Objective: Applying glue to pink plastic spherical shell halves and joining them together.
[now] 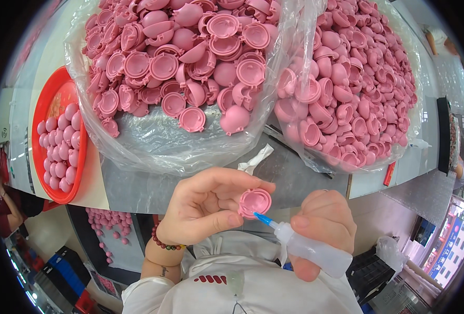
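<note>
My left hand (206,204) pinches a pink plastic half-shell (254,202) between thumb and fingers, its hollow side turned toward me. My right hand (323,222) grips a small clear squeeze bottle (310,250) with a blue needle tip (262,218). The tip touches the lower rim of the half-shell. Both hands hover just in front of the table's near edge, above my white-clothed lap.
Two open clear plastic bags hold heaps of pink half-shells, one at centre left (185,57), one at right (347,83). A red tray (46,112) of closed pink balls sits at left. More pink balls (111,230) lie below the table. Another person's arm (7,201) shows at far left.
</note>
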A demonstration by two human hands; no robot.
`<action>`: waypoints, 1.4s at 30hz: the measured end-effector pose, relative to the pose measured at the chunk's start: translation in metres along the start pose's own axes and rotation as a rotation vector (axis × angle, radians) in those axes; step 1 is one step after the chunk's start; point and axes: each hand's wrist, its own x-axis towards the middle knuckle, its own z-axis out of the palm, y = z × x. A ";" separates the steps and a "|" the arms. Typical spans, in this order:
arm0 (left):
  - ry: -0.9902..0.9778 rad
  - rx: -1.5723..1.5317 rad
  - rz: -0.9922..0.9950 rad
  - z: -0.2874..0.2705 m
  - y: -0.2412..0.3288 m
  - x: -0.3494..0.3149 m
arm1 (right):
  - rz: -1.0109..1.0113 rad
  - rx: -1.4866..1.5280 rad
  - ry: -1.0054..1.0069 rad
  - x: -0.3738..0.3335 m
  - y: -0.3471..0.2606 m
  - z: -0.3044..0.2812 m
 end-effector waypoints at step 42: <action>0.148 0.027 -0.030 0.009 0.002 0.001 | 0.004 -0.037 -0.009 -0.005 0.004 -0.011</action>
